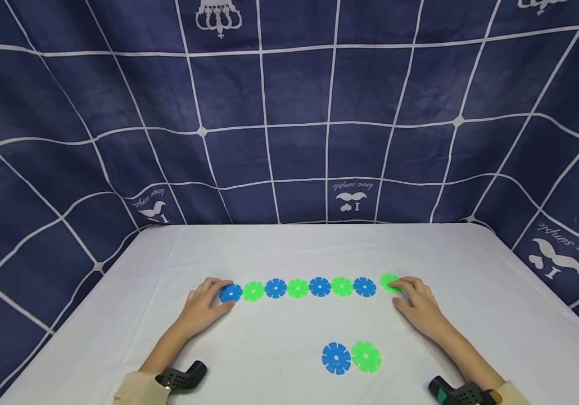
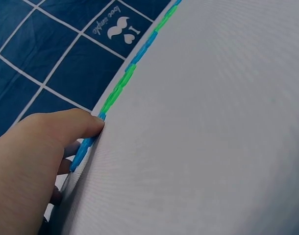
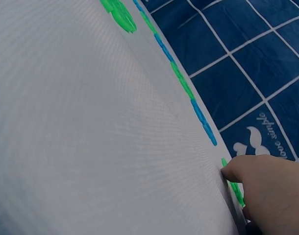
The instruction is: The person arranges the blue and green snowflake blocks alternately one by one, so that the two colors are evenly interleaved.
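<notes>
A row of flat slotted plastic discs, alternating blue and green, lies across the white cloth in the head view. My left hand (image 1: 202,306) holds the blue disc (image 1: 231,293) at the row's left end, index fingertip at its far edge and thumb at its near edge. In the left wrist view the thumb (image 2: 93,125) overlaps that disc's edge. On the right, the index fingertip of my right hand (image 1: 421,309) rests on a green disc (image 1: 388,282), its thumb spread below the near edge. A small gap separates this disc from the neighbouring blue disc (image 1: 365,287).
Nearer to me, another blue disc (image 1: 336,358) and a green disc (image 1: 366,356) lie side by side. White cloth (image 1: 269,349) covers the table. A dark blue curtain (image 1: 294,152) with white lines hangs behind and along both sides.
</notes>
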A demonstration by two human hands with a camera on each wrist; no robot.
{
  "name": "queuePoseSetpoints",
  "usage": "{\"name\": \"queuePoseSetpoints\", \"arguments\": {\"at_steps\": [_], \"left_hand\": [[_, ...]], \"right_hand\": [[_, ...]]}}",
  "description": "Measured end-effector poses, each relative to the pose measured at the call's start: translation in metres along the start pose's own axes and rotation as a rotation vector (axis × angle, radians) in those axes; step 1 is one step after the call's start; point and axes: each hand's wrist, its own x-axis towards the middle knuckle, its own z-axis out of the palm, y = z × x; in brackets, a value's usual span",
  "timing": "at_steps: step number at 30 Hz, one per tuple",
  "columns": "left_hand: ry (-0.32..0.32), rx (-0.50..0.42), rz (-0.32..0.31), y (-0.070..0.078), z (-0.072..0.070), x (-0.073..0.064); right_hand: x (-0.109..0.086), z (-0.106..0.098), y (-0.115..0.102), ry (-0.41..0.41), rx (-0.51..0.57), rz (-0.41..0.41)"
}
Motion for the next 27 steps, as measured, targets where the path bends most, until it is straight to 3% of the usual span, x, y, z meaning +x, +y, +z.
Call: {"name": "queuePoseSetpoints", "arguments": {"at_steps": [7,19,27], "left_hand": [[-0.004,-0.006,-0.003,-0.0011,0.0020,-0.0007],[-0.006,-0.010,-0.006,-0.0003,-0.0015,0.0028],[-0.009,-0.015,-0.004,-0.0006,-0.0012,-0.0010]], "right_hand": [[-0.0017,0.0006,0.0009,-0.012,-0.004,0.018],[0.0033,-0.0041,-0.0010,-0.002,0.008,-0.047],[0.0003,-0.0006,0.0022,-0.024,0.017,-0.045]]}}
